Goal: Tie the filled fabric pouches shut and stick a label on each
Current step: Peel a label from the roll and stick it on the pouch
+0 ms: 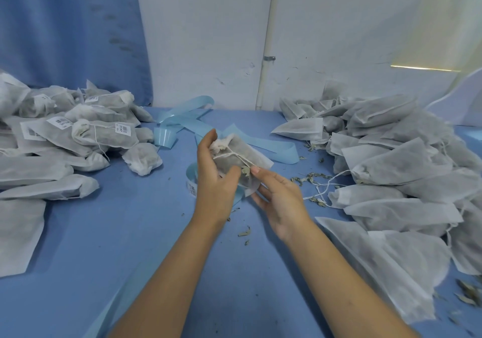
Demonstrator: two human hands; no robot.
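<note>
A filled white fabric pouch point(241, 158) is held above the middle of the blue table, its gathered neck pointing up-left and a white string wrapped around it. My left hand point(212, 178) grips the pouch from the left, thumb on its front. My right hand point(277, 198) holds the pouch's lower end from the right, fingers under it, a fingertip by the string and a dry leaf. A strip of barcode labels point(191, 187) on blue backing curls on the table just left of my left hand.
A heap of tied, labelled pouches point(78, 128) covers the left side. A larger heap of untied filled pouches point(396, 170) with loose strings fills the right. Empty blue label backing ribbon point(187, 123) lies behind my hands. Dry leaf bits point(307, 179) are scattered on the table point(130, 233).
</note>
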